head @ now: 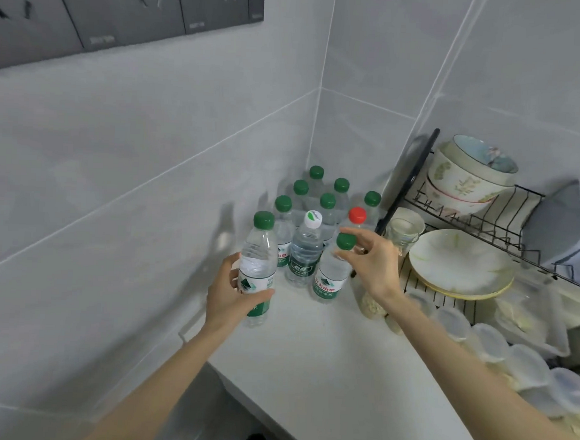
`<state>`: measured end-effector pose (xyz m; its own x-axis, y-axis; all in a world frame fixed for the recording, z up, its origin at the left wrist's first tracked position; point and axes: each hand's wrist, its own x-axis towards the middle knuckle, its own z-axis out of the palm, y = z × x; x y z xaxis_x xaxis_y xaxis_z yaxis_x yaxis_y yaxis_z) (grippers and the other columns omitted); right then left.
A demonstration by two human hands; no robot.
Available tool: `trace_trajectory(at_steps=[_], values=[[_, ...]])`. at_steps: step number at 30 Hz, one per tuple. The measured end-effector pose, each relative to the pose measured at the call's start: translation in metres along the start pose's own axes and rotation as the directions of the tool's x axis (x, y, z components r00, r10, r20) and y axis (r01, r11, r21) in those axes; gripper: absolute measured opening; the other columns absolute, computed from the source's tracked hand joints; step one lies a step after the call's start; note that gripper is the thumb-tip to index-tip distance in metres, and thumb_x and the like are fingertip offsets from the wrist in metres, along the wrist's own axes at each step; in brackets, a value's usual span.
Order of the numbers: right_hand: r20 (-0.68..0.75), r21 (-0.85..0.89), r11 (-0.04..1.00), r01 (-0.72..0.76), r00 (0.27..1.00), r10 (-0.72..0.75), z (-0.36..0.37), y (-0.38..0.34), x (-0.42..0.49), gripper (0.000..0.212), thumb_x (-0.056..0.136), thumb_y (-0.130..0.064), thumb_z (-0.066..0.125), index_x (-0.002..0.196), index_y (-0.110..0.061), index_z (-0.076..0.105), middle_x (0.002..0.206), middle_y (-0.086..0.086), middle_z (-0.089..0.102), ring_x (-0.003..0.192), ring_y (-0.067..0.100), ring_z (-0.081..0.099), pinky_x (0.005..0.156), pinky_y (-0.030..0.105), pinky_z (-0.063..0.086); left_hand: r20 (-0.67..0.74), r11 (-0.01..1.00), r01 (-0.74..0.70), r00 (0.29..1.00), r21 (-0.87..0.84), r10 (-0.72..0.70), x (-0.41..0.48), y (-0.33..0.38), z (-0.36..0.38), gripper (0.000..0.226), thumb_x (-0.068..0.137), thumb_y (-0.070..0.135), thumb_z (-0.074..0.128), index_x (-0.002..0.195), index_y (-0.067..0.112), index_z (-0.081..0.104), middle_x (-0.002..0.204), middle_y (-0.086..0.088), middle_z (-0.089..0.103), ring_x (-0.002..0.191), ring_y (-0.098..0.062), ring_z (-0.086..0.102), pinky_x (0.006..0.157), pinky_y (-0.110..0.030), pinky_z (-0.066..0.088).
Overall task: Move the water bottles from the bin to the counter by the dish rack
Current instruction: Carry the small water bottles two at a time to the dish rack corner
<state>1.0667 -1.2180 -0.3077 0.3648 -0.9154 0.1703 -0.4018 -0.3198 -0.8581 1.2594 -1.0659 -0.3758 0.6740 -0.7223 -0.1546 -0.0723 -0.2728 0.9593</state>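
While our left hand point(232, 292) wraps its fingers and thumb around the middle of a green-capped bottle point(258, 271), holding it upright at the left edge of the counter point(325, 371), our right hand point(371, 263) pinches the neck of a second green-capped bottle point(331, 275) just under its cap — thumb below, fingers curled over the top. We cannot tell whether the left bottle's base touches the counter or hangs just above it; the right one seems to stand on the surface. Between the two stands a bottle with a white cap point(305, 250), and behind it a cluster of green-capped bottles point(316, 194) fills the back corner of the counter against the tiled wall point(152, 147), with one red-capped bottle point(357, 216) at the cluster's right side. Just to the right sits the black wire dish rack point(481, 221) — it carries stacked bowls point(466, 174), a pale plate point(459, 260) and a small cup point(404, 228).
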Motion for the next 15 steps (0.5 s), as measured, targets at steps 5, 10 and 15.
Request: trace_trajectory(at_steps=[5, 10, 15], values=[[-0.003, 0.005, 1.0, -0.023, 1.0, 0.023, 0.012, 0.001, 0.016, 0.041, 0.074, -0.005, 0.08, 0.108, -0.026, 0.072, 0.105, -0.01, 0.071, 0.092, 0.005, 0.065, 0.096, 0.021, 0.049, -0.05, 0.997, -0.049, 0.998, -0.056, 0.046, 0.027, -0.007, 0.012, 0.072, 0.058, 0.006, 0.088, 0.105, 0.043, 0.048, 0.104, 0.014, 0.064, 0.096, 0.002, 0.062, 0.079, -0.018, 0.048], [-0.015, -0.066, 0.998, 0.024, 1.0, -0.025, 0.01, 0.007, 0.021, 0.043, 0.072, -0.007, 0.082, 0.111, -0.022, 0.072, 0.108, -0.007, 0.072, 0.079, -0.006, 0.061, 0.086, 0.012, 0.049, -0.106, 0.99, -0.11, 0.989, -0.083, 0.101, 0.048, -0.016, 0.029, 0.072, 0.06, -0.006, 0.083, 0.109, 0.034, 0.048, 0.104, 0.012, 0.062, 0.085, 0.01, 0.061, 0.072, -0.006, 0.046], [-0.001, -0.094, 0.994, 0.058, 0.998, -0.058, 0.009, 0.009, 0.02, 0.045, 0.074, -0.007, 0.08, 0.116, -0.02, 0.069, 0.112, -0.007, 0.071, 0.087, -0.001, 0.062, 0.09, 0.016, 0.051, -0.175, 0.984, -0.131, 0.978, -0.117, 0.109, 0.065, -0.026, 0.048, 0.077, 0.058, 0.003, 0.086, 0.12, 0.028, 0.048, 0.114, 0.008, 0.06, 0.102, -0.01, 0.063, 0.09, -0.028, 0.05]])
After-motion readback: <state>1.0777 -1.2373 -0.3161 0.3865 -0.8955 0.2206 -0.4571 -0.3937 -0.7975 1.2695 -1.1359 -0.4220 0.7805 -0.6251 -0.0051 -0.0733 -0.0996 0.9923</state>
